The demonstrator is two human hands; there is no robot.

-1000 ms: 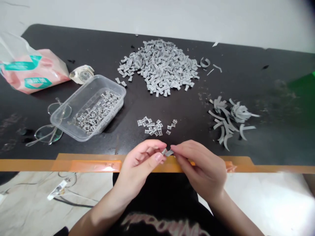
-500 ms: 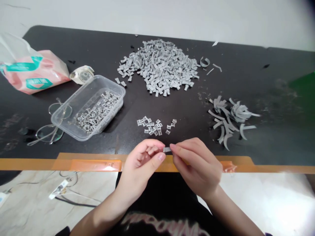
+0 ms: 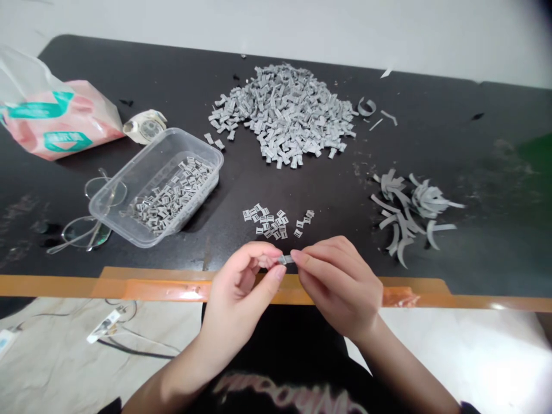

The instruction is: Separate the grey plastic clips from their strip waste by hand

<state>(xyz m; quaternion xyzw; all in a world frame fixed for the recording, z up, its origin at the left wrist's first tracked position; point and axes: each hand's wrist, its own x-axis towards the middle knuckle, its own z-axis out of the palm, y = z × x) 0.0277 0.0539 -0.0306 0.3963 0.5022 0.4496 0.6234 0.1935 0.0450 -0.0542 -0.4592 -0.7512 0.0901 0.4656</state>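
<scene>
Just above the table's front edge, my left hand [image 3: 245, 287] and my right hand [image 3: 340, 282] meet fingertip to fingertip. A short grey ribbon strip [image 3: 288, 259] spans the small gap between them. My left thumb and index finger are closed on its left end, where a small pale buckle seems to sit, mostly hidden by the fingers. The right thumb and index finger pinch the strip's other end. Beyond the hands lies a loose group of small grey buckles [image 3: 268, 223]. To the right is a bunch of curled grey ribbon strips [image 3: 405, 215].
A large heap of short grey ribbon pieces [image 3: 297, 115] lies at the back. On the left are a clear plastic box [image 3: 112, 210] holding many buckles, eyeglasses [image 3: 81, 233], a watch [image 3: 146, 127] and a tissue pack [image 3: 64, 123]. Orange tape [image 3: 168, 291] runs along the front edge.
Both hands have moved slightly left. The right fingertips are closer to the left ones, and more of the strip's left end lies between the left thumb and index finger.
</scene>
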